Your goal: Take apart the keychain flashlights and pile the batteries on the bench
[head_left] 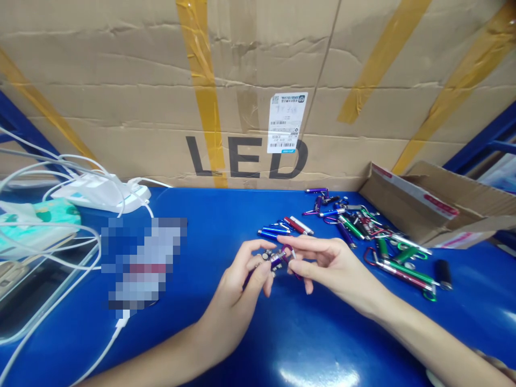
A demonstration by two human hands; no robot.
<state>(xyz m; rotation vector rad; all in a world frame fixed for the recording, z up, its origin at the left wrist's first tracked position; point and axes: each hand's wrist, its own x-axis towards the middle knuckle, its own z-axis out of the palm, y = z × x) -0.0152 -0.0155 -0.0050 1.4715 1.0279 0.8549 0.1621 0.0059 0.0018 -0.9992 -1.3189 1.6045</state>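
My left hand (250, 274) pinches a small purple metal penlight (277, 260) between thumb and fingers, along with small silvery round pieces whose kind I cannot make out. At the penlight's right end is a purple carabiner clip (287, 250), held between the thumb and fingers of my right hand (322, 260). Both hands are close together above the blue table. Just beyond them lie a few blue penlights (271, 231) and a red and silver one (298, 226). Fingers hide part of the held penlight.
A loose pile of coloured penlights with carabiners (363, 223) spreads to the right, before an open cardboard box (415, 207). On the left are a white power strip (100, 191), cables, a tissue pack (40, 223) and a blurred-out phone (145, 263). A large carton (242, 64) stands behind.
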